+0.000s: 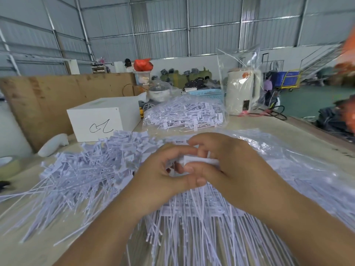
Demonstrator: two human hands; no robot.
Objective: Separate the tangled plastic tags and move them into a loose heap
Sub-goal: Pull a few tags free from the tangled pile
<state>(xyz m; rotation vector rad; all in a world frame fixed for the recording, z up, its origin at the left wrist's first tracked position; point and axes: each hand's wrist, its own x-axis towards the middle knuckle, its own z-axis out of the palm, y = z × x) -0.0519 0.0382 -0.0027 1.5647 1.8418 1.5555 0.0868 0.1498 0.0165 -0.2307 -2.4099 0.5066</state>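
On the bench (pixel 25 244), a fan of joined tags (pixel 201 217) hangs nearest, its heads pinched by the left hand (pixel 163 173) and right hand (pixel 226 164) fingers, evidently for splitting, with the loose heap (pixel 90 166) left and bagged tags (pixel 184 114) beyond.

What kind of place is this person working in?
Probably a warehouse or small packing workshop: corrugated metal walls, a worktable heaped with plastic tags, another bagful, and a blue cart behind.

Orange blur (pixel 347 54) cut off at rt edge.
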